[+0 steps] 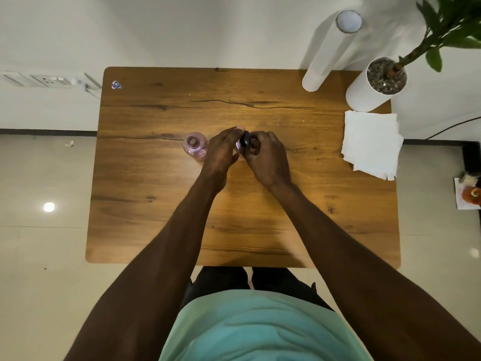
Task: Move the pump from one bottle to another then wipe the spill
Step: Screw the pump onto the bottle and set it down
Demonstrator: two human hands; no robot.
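Observation:
An open pink bottle (pixel 195 147) without a pump stands on the wooden table (pixel 156 204), left of my hands. My left hand (pixel 223 149) wraps around a second pink bottle (pixel 239 145), which is mostly hidden by my fingers. My right hand (pixel 268 158) grips the black pump (pixel 245 139) at that bottle's top. A stack of white paper napkins (pixel 371 144) lies at the table's right edge. No spill shows on the wood.
A white tall cylinder (pixel 328 50) and a white pot with a green plant (pixel 374 84) stand at the back right corner. A small sticker (pixel 116 84) sits at the back left corner. Tiled floor surrounds the table.

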